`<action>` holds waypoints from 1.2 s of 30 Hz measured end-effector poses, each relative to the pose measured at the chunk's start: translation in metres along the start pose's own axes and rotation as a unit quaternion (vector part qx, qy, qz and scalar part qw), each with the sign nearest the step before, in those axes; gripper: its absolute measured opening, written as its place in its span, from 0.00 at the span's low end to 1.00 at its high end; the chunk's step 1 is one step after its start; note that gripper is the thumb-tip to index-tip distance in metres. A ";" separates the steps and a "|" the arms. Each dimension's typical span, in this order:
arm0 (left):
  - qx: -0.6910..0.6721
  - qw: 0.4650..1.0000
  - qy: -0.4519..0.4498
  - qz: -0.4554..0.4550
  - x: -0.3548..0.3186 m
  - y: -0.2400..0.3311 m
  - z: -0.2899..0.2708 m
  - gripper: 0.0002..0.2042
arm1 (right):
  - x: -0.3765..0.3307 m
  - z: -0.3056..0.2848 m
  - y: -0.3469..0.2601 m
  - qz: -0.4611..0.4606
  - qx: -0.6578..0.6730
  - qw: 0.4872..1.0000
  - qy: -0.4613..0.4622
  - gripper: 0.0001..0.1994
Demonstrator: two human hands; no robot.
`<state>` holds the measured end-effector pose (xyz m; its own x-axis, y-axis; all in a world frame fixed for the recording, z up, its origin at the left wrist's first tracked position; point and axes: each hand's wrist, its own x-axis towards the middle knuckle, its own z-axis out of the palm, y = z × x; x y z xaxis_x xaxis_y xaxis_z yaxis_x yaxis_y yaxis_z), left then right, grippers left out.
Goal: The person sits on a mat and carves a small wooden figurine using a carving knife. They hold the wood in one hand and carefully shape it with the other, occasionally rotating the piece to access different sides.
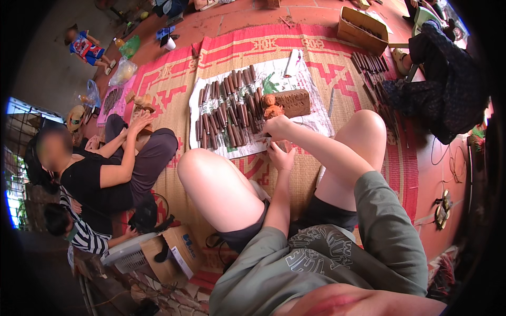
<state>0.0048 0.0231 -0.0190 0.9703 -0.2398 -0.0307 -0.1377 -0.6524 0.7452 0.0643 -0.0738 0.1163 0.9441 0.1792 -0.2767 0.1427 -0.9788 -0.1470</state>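
Observation:
I sit on a woven red and tan mat (316,174) with both knees raised and my hands between them. My right hand (278,127) is curled, with its fingers closed on a small brown clay piece (270,141) at the near edge of a white sheet (311,118). My left hand (281,156) is just below it, fingers spread and touching the same spot; what it holds is hidden. Just beyond my right hand stand a small orange-brown clay figure (272,107) and a brown clay block (293,101).
Several rows of brown clay sticks (229,108) cover the sheet's left part. More sticks (371,66) and a cardboard box (362,29) lie at the back right beside a seated person in dark clothes (448,89). At left sit a person in black (105,168), a fan (129,255) and a box (176,253).

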 end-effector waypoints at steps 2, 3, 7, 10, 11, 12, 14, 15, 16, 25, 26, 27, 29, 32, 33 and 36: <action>-0.012 1.000 0.004 0.010 0.000 0.000 0.001 0.44 | 0.004 0.014 0.006 0.012 0.010 0.999 0.040 0.08; -0.014 1.000 0.002 0.012 0.000 0.001 0.002 0.44 | 0.006 0.021 0.010 0.020 0.021 0.998 0.059 0.08; -0.012 1.000 -0.001 0.021 0.000 -0.001 0.001 0.43 | 0.010 0.038 0.020 0.054 0.053 0.990 0.123 0.04; -0.021 1.000 -0.001 0.019 0.001 -0.003 0.001 0.43 | 0.005 0.044 0.018 0.122 0.104 0.978 0.135 0.05; -0.024 0.999 0.005 0.024 0.001 -0.004 0.001 0.43 | 0.004 0.045 0.017 0.129 0.117 0.973 0.150 0.06; -0.027 0.999 0.010 0.029 0.001 -0.006 0.002 0.43 | 0.002 0.046 0.016 0.137 0.130 0.968 0.164 0.07; -0.028 0.999 0.015 0.033 0.001 -0.007 0.002 0.43 | -0.001 0.048 0.016 0.162 0.157 0.953 0.200 0.09; -0.026 0.999 0.015 0.033 0.001 -0.007 0.003 0.43 | -0.004 0.049 0.018 0.180 0.171 0.943 0.221 0.10; -0.024 0.999 0.016 0.032 0.000 -0.006 0.002 0.44 | -0.006 0.050 0.019 0.197 0.185 0.932 0.242 0.11; -0.006 1.000 -0.006 0.001 -0.001 0.001 -0.001 0.44 | -0.048 -0.053 0.002 0.085 0.795 0.469 0.376 0.06; -0.004 1.000 -0.005 0.002 -0.001 0.001 -0.001 0.44 | -0.056 -0.068 -0.002 0.065 0.824 0.419 0.375 0.06; -0.001 1.000 -0.002 0.003 0.000 -0.001 -0.001 0.45 | -0.061 -0.078 -0.003 0.052 0.851 0.367 0.371 0.06; 0.000 1.000 0.000 0.007 0.001 -0.003 -0.001 0.46 | -0.070 -0.085 -0.007 0.047 0.882 0.291 0.369 0.06; 0.003 1.000 -0.024 -0.015 -0.001 0.002 -0.001 0.46 | -0.082 -0.090 -0.010 0.025 0.888 0.268 0.372 0.05; 0.015 0.998 -0.051 -0.036 0.000 0.006 -0.002 0.47 | -0.084 -0.092 -0.011 0.020 0.889 0.265 0.373 0.05; 0.032 0.997 -0.056 -0.035 -0.001 0.010 -0.001 0.48 | -0.085 -0.086 -0.004 -0.033 0.868 0.354 0.345 0.05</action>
<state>0.0030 0.0172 -0.0108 0.9502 -0.2685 -0.1584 -0.0861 -0.7144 0.6944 0.0094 -0.0940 0.2220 0.8888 -0.4582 -0.0090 0.3388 0.6703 -0.6603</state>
